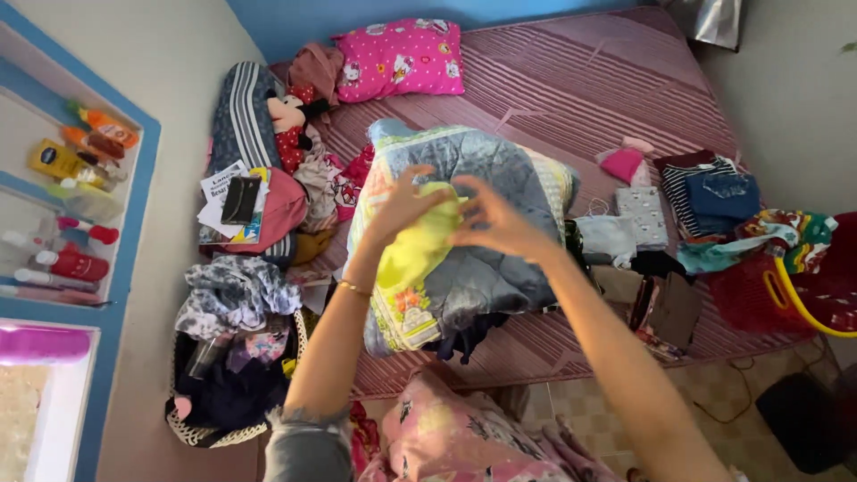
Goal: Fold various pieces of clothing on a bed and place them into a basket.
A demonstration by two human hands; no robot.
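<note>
Over the bed (pixel 625 89), we grip a small yellow-green garment (pixel 418 245) with both the left hand (pixel 403 203) and right hand (pixel 494 217), fingers pinched on its upper edge, above a folded grey quilt (pixel 482 223). It looks light, limp and soft; we judge its top corners the best hold.

Soft, even daylight fills the room, bright enough that colours read strongly. The pale wall left of the left hand (pixel 403 203) looks washed out, and the white shelf with bottles (pixel 67 192) beside it is faintly overexposed. Shadows are weak, gathering below the folded grey patchwork quilt (pixel 482 241) under both hands. The right hand (pixel 496 221) is slightly motion-blurred. Straight edges bow toward the frame corners, a wide-angle effect.
</note>
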